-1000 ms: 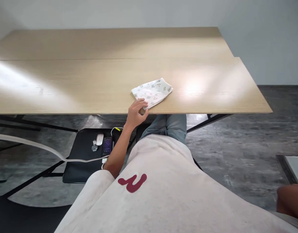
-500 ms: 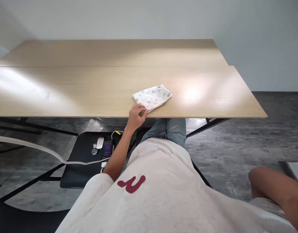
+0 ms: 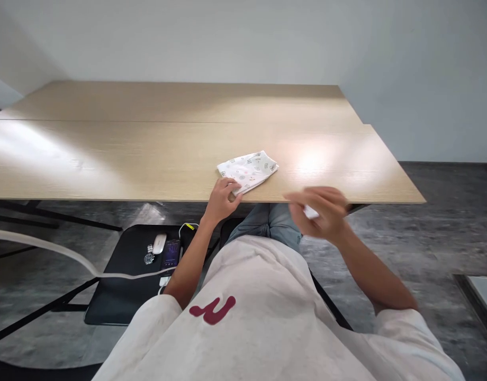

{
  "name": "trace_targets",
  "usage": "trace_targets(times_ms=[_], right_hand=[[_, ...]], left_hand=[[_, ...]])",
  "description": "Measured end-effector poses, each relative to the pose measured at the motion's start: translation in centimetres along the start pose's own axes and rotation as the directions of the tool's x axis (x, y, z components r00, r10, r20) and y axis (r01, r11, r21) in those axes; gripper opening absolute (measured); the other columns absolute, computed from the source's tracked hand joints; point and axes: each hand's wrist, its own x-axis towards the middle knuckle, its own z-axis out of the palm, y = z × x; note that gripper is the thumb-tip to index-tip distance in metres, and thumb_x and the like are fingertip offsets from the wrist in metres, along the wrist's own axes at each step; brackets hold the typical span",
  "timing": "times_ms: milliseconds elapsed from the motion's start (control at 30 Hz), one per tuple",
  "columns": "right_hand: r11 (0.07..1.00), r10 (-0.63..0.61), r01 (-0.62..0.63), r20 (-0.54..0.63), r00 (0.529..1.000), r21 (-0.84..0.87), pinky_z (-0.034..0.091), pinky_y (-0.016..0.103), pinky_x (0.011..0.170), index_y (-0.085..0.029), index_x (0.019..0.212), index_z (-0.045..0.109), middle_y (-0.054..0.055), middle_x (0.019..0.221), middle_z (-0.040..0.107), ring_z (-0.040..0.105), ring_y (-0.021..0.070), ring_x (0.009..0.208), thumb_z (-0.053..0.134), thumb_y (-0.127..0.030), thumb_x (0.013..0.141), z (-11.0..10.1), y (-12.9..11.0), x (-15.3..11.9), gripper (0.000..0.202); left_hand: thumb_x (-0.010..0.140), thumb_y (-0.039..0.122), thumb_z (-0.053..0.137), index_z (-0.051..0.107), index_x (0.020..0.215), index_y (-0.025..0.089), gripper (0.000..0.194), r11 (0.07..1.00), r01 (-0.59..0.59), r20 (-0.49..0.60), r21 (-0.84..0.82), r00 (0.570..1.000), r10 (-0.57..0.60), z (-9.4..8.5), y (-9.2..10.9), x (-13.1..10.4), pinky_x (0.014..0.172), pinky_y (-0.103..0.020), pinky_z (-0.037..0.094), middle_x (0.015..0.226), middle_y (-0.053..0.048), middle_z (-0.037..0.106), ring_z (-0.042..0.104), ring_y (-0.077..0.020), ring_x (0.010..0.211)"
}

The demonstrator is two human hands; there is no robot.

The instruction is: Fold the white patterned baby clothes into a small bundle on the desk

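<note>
A white cloth (image 3: 249, 169) with small printed figures lies folded near the front edge of the wooden table. At its lower left corner is my left hand (image 3: 224, 199), thumb and fingers closed on the cloth's edge. My right hand (image 3: 321, 210) is in the air over the table's front edge, right of the cloth and apart from it. It is blurred by motion, with its fingers bent. A small patch of white shows between its thumb and fingers; what it is, I cannot make out.
The light wooden table (image 3: 148, 159) stands against a grey wall. Below it on the left, a black chair (image 3: 116, 296) holds a phone (image 3: 171, 254), a white case (image 3: 159, 243) and a watch (image 3: 149, 257). A pale cable (image 3: 69, 253) crosses over the chair.
My right hand has come up from the lower right to the table's front edge. My left hand remains at the cloth's corner. The view has tilted slightly.
</note>
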Motion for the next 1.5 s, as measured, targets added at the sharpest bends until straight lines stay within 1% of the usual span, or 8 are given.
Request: trace_targets(times_ms=[333, 500, 700, 800, 933, 1033, 1233, 1500], right_hand=[[0.981, 0.044, 0.012, 0.278, 0.960, -0.195, 0.030, 0.048, 0.116, -0.008, 0.143, 0.045, 0.019, 0.148, 0.043, 0.036, 0.0302, 0.140, 0.044, -0.035, 0.102, 13.2, 6.9, 7.8, 0.049], [0.949, 0.086, 0.013, 0.298, 0.951, -0.314, 0.024, 0.052, 0.119, -0.009, 0.143, 0.047, 0.016, 0.156, 0.033, 0.026, 0.0307, 0.146, 0.037, -0.032, 0.103, 10.1, 9.9, 5.4, 0.047], [0.913, 0.237, -0.231, -0.023, 0.971, -0.337, 0.038, 0.055, 0.111, -0.013, 0.125, 0.063, 0.018, 0.149, 0.040, 0.037, 0.0344, 0.137, 0.047, -0.029, 0.096, 5.8, 13.0, 2.3, 0.037], [0.945, 0.239, -0.268, -0.161, 0.958, -0.189, 0.049, 0.047, 0.102, -0.014, 0.113, 0.066, 0.018, 0.131, 0.054, 0.055, 0.0281, 0.118, 0.044, -0.026, 0.094, 5.6, 11.6, 1.6, 0.031], [0.980, 0.038, -0.025, 0.064, 0.997, -0.196, 0.039, 0.047, 0.113, -0.015, 0.138, 0.053, 0.015, 0.145, 0.047, 0.044, 0.0288, 0.134, 0.059, -0.036, 0.091, 7.3, 7.3, 0.6, 0.052], [0.942, -0.022, 0.106, 0.256, 0.966, -0.320, 0.029, 0.053, 0.118, -0.011, 0.152, 0.034, 0.016, 0.156, 0.034, 0.029, 0.0312, 0.145, 0.065, -0.033, 0.089, 8.5, 5.6, -0.7, 0.074], [0.912, -0.114, 0.204, 0.257, 0.960, -0.357, 0.032, 0.045, 0.117, -0.016, 0.146, 0.045, 0.010, 0.151, 0.043, 0.036, 0.0214, 0.143, 0.045, -0.020, 0.101, 7.3, 7.9, -2.4, 0.044], [0.895, -0.105, 0.264, 0.406, 0.908, -0.359, 0.030, 0.052, 0.117, -0.011, 0.154, 0.030, 0.014, 0.155, 0.034, 0.029, 0.0255, 0.146, 0.054, -0.015, 0.089, 6.1, 9.1, -1.4, 0.069]], left_hand=[[0.090, 0.021, 0.048, 0.067, 0.123, 0.020, 0.038, 0.991, 0.017, 0.162, 0.130, 0.986, -0.039, 0.8, -0.2, 2.3, 0.113, -0.044, 0.040, 0.137, -0.009, 0.057, 0.050, -0.0257, 0.128], [0.092, 0.028, 0.055, 0.063, 0.128, 0.020, 0.038, 0.997, -0.045, 0.170, 0.061, 0.985, 0.034, 0.8, 3.0, -0.3, 0.111, -0.049, 0.040, 0.134, -0.010, 0.061, 0.051, -0.0288, 0.128], [0.094, 0.025, 0.055, 0.072, 0.105, 0.020, 0.021, 0.844, -0.181, 0.262, -0.504, 0.900, 0.349, 0.0, 5.3, -1.6, 0.094, -0.034, 0.055, 0.109, -0.009, 0.073, 0.067, -0.0191, 0.104], [0.091, 0.026, 0.058, 0.069, 0.115, 0.019, 0.027, 0.927, -0.206, 0.185, -0.313, 0.944, 0.272, -0.2, 4.1, 0.1, 0.106, -0.042, 0.049, 0.120, -0.011, 0.069, 0.060, -0.0243, 0.121], [0.078, 0.034, 0.073, 0.039, 0.150, 0.015, 0.082, 0.968, -0.216, 0.372, 0.125, 0.915, 0.156, -0.3, 2.6, 1.2, 0.120, -0.055, 0.027, 0.157, -0.015, 0.036, 0.024, -0.0359, 0.149], [0.079, 0.032, 0.071, 0.032, 0.153, 0.015, 0.085, 0.943, -0.225, 0.424, 0.245, 0.899, 0.105, -0.6, 3.0, 0.0, 0.119, -0.055, 0.026, 0.160, -0.014, 0.030, 0.021, -0.0360, 0.150], [0.084, 0.031, 0.065, 0.045, 0.145, 0.023, 0.064, 0.921, -0.349, 0.457, 0.172, 0.857, 0.239, -1.8, 2.5, -1.3, 0.117, -0.051, 0.029, 0.155, -0.009, 0.042, 0.037, -0.0306, 0.143], [0.086, 0.018, 0.058, 0.029, 0.155, 0.021, 0.075, 0.903, -0.425, 0.452, 0.059, 0.818, 0.356, -1.2, -1.6, 0.2, 0.119, -0.048, 0.029, 0.158, -0.011, 0.035, 0.028, -0.0260, 0.149]])
